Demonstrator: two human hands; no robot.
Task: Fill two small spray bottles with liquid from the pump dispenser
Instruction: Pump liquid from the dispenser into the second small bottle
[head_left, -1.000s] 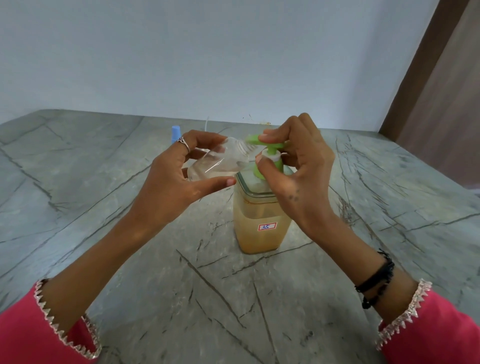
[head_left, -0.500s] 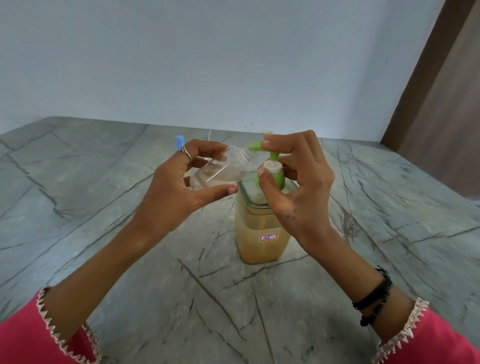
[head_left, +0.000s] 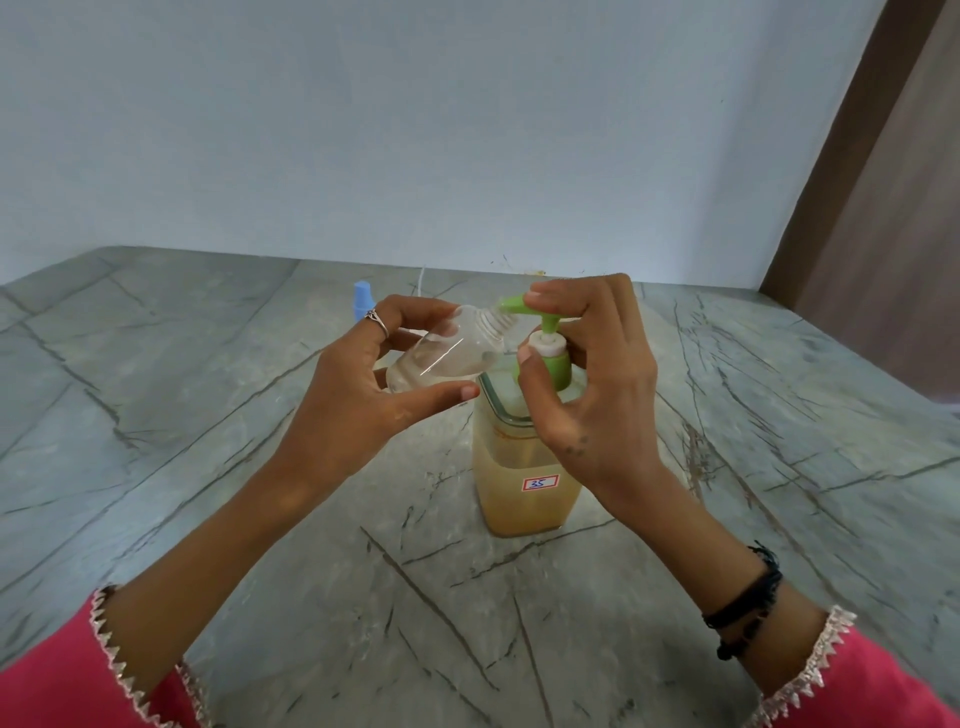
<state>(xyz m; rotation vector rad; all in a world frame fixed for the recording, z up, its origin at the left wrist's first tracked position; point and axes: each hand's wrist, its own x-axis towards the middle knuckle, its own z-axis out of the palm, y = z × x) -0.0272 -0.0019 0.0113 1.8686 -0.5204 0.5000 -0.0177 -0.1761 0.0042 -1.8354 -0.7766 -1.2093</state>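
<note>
Two hands at frame centre: left hand (head_left: 358, 400) holds tilted spray bottle (head_left: 447, 353), right hand (head_left: 597, 379) grips pump dispenser (head_left: 524, 467) on grey veined stone table (head_left: 208, 441). Pale blue wall (head_left: 415, 130) behind; brown panel (head_left: 883, 208) upper right.

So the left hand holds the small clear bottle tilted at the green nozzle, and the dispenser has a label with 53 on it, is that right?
Not quite: the label on the pump dispenser reads 35, not 53, as the head view shows. The rest holds: the left hand holds the small clear bottle tilted, its open neck at the green nozzle.
</note>
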